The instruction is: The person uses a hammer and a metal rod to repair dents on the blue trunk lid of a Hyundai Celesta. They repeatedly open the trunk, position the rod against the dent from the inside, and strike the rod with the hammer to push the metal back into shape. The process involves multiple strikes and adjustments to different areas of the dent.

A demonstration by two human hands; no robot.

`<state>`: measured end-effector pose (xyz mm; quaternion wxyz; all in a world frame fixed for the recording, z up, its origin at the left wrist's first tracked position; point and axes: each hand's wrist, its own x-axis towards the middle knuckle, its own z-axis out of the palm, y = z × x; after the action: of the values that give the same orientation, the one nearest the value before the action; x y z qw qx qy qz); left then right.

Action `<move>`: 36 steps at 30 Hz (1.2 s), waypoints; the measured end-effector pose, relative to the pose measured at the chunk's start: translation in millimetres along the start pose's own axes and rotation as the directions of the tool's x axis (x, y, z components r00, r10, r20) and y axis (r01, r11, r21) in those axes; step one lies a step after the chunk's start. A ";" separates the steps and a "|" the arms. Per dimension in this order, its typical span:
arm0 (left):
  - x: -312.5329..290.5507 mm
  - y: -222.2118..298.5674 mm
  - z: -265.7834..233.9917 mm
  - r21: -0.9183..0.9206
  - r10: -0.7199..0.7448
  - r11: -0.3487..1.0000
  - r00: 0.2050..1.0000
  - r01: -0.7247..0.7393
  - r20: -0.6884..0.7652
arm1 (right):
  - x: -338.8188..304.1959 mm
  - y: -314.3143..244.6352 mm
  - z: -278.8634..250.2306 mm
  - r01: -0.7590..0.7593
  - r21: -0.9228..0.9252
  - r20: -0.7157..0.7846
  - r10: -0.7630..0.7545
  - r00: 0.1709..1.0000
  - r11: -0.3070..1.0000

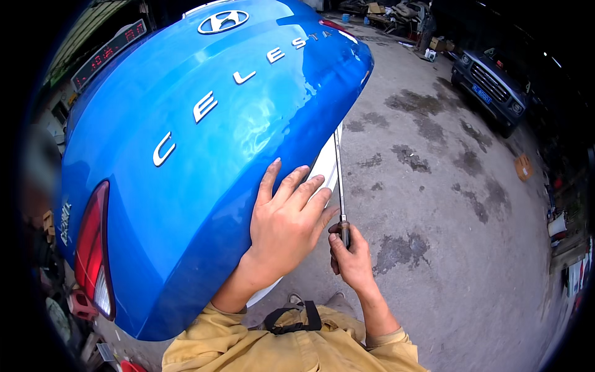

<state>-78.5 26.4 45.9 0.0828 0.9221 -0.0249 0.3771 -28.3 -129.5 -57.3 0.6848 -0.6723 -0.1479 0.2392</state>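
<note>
A blue car trunk lid (180, 211) with chrome letters and a badge fills the left half of the head view. My left hand (285, 217) lies with fingers spread along its lower edge, holding nothing. My right hand (353, 257) is wrapped round the dark handle of a long screwdriver (340, 180), just right of that edge. The thin metal shaft points away from me, and its far end passes behind the lid's edge, so the tip is hidden. Between my left fingers and the shaft shows a white panel (325, 166) under the lid.
A red and clear tail light (93, 254) sits at the lid's left corner. The grey concrete floor (427, 204) has dark stains. A dark vehicle (493, 87) is parked at the far right, an orange-brown object (524, 167) lying nearer. Boxes and clutter (396, 12) line the back.
</note>
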 end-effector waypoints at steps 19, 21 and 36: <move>6.1 -23.8 119.9 -0.784 -0.304 -0.057 0.737 0.619 0.604 | 28.2 25.7 17.6 0.198 -0.262 -0.161 -0.245 0.956 0.945; 8.0 -12.6 129.1 -0.793 -0.417 -0.080 0.703 0.604 0.577 | 30.2 34.4 23.1 0.225 -0.256 -0.207 -0.281 0.937 0.940; 15.8 -6.0 141.8 -0.868 -0.458 -0.246 0.737 0.432 0.497 | 31.5 26.7 8.7 0.224 -0.254 -0.121 -0.260 0.958 0.941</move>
<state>31.5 8.2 -43.3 0.8342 0.5137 0.0555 0.1928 -9.9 -106.0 -87.0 0.6327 -0.7424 -0.2045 0.0814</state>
